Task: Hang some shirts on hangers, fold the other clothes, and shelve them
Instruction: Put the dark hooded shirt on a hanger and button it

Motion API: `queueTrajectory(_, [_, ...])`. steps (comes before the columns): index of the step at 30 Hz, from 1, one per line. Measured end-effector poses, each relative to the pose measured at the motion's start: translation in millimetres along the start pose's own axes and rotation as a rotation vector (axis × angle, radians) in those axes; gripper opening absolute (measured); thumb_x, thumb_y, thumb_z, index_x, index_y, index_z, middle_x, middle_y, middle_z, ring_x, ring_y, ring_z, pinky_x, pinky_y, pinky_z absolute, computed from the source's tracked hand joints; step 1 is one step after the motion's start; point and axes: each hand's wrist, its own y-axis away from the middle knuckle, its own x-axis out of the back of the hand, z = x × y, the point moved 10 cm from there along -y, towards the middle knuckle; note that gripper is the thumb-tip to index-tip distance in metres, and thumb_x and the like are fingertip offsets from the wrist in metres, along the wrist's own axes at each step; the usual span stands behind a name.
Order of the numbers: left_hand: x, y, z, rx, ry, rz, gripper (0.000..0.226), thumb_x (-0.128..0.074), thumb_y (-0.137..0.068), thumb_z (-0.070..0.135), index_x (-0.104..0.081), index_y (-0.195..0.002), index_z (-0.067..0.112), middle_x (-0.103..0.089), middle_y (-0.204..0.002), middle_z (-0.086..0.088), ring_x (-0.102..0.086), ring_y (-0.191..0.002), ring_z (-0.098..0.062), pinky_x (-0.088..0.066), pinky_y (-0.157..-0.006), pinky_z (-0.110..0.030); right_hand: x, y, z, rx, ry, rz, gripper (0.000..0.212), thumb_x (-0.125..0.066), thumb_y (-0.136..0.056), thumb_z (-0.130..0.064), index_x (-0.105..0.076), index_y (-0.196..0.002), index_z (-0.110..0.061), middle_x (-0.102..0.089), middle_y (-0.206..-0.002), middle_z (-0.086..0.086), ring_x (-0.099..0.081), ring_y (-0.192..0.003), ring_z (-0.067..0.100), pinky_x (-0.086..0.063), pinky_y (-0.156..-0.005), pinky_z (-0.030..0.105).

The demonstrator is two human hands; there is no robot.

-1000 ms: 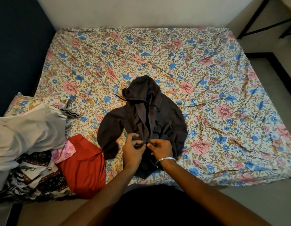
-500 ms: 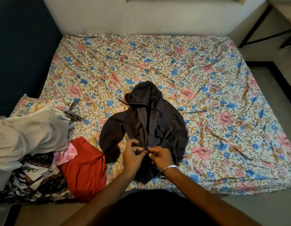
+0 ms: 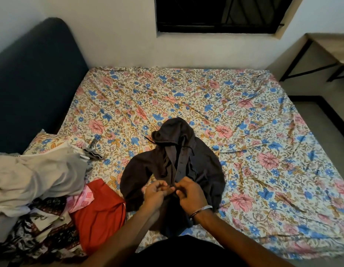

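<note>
A dark hooded jacket [image 3: 203,164] lies face up on the floral bed sheet [image 3: 263,151], hood pointing away from me. My left hand [image 3: 154,193] and my right hand [image 3: 190,193] meet at its front opening, low on the chest. Both hands pinch the front edges of the jacket between curled fingers and thumbs. A metal bangle sits on my right wrist. The jacket's lower hem is partly hidden by my hands and forearms.
A pile of clothes fills the near left: a grey-beige garment [image 3: 36,174], a red garment [image 3: 101,214], a pink patterned cloth [image 3: 82,197] and a dark printed fabric [image 3: 38,228]. A dark headboard [image 3: 32,83] stands left, a wooden desk [image 3: 329,47] at the far right.
The view has tilted upward, bringing the window and headboard into sight. My hands stay at the jacket's front opening, with fingers shifting slightly on the edges.
</note>
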Motion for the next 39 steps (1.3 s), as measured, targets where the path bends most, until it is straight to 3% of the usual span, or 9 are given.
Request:
queueTrajectory(4, [0, 1, -4, -0.062, 0.071, 0.067, 0.037, -0.072, -0.080, -0.016, -0.048, -0.068, 0.009, -0.056, -0.079, -0.017, -0.058, -0.086, -0.026, -0.054, -0.091, -0.040, 10, -1, 14, -0.129, -0.186, 0.136, 0.023, -0.075, -0.086, -0.009, -0.074, -0.109, -0.010, -0.065, -0.096, -0.006, -0.063, -0.088, 0.008, -0.050, -0.082, 0.013])
queueTrajectory(7, [-5, 4, 7, -0.130, 0.024, 0.083, 0.034, -0.074, -0.079, -0.016, -0.050, -0.070, 0.006, -0.062, -0.076, -0.012, -0.062, -0.081, -0.021, -0.057, -0.083, -0.030, 8, 1, 38, -0.286, -0.431, 0.206, 0.027, -0.079, -0.082, -0.006, -0.076, -0.109, -0.005, -0.076, -0.096, 0.001, -0.072, -0.089, 0.013, -0.059, -0.087, 0.031])
queueTrajectory(15, [4, 2, 12, -0.184, -0.087, 0.104, 0.033, -0.076, -0.079, -0.012, -0.053, -0.069, 0.009, -0.067, -0.081, -0.016, -0.071, -0.091, -0.019, -0.057, -0.094, -0.040, -3, -2, 52, -0.423, -0.618, 0.080, 0.015, -0.074, -0.090, -0.017, -0.076, -0.095, -0.003, -0.071, -0.079, 0.005, -0.064, -0.064, 0.010, -0.051, -0.053, 0.021])
queueTrajectory(20, [-19, 9, 20, -0.260, -0.234, -0.030, 0.038, -0.075, -0.079, -0.014, -0.050, -0.066, 0.011, -0.067, -0.072, -0.007, -0.071, -0.086, -0.010, -0.055, -0.083, -0.026, 4, -13, 76, -0.573, -0.586, 0.159, 0.052, -0.074, -0.086, -0.049, -0.053, -0.059, -0.009, -0.051, -0.056, 0.007, -0.051, -0.057, 0.021, -0.045, -0.057, 0.032])
queueTrajectory(24, [-39, 20, 16, -0.341, -0.433, -0.267, 0.035, -0.078, -0.077, -0.008, -0.054, -0.066, 0.017, -0.067, -0.076, -0.011, -0.068, -0.081, -0.013, -0.055, -0.079, -0.030, -11, -17, 90, -0.676, -0.516, 0.058, 0.033, -0.083, -0.080, -0.025, -0.061, -0.067, -0.004, -0.062, -0.066, 0.012, -0.061, -0.068, 0.026, -0.052, -0.063, 0.040])
queueTrajectory(27, [-40, 17, 1, -0.252, -0.517, -0.348, 0.025, -0.073, -0.078, -0.007, -0.059, -0.078, 0.014, -0.064, -0.079, -0.003, -0.063, -0.079, -0.011, -0.051, -0.077, -0.027, -19, -18, 89, -0.631, -0.507, 0.011, 0.012, -0.076, -0.083, -0.007, -0.072, -0.090, 0.003, -0.068, -0.078, 0.013, -0.062, -0.077, 0.024, -0.053, -0.067, 0.033])
queueTrajectory(32, [1, -19, -23, 0.200, -0.211, 0.036, 0.016, -0.065, -0.096, 0.012, -0.069, -0.110, 0.006, -0.068, -0.095, -0.007, -0.067, -0.088, -0.021, -0.055, -0.086, -0.035, -30, -20, 69, -0.476, -0.578, -0.105, 0.019, -0.075, -0.086, -0.003, -0.070, -0.101, -0.014, -0.071, -0.088, -0.006, -0.064, -0.080, 0.007, -0.050, -0.063, 0.014])
queueTrajectory(35, [-15, -17, -38, 0.458, -0.002, -0.063, 0.029, -0.067, -0.098, 0.028, -0.073, -0.112, 0.004, -0.076, -0.104, -0.017, -0.074, -0.096, -0.035, -0.061, -0.083, -0.044, -41, -21, 65, -0.440, -0.584, -0.183, 0.028, -0.077, -0.084, -0.004, -0.067, -0.103, -0.022, -0.072, -0.096, -0.006, -0.068, -0.090, 0.012, -0.055, -0.079, 0.024])
queueTrajectory(39, [-33, -13, -32, 0.448, 0.023, -0.122, 0.020, -0.070, -0.095, 0.019, -0.075, -0.101, 0.000, -0.077, -0.094, -0.019, -0.076, -0.085, -0.032, -0.061, -0.068, -0.037, -38, -23, 69, -0.396, -0.601, -0.177, 0.038, -0.082, -0.078, -0.006, -0.066, -0.105, -0.026, -0.074, -0.108, 0.001, -0.070, -0.104, 0.019, -0.055, -0.097, 0.042])
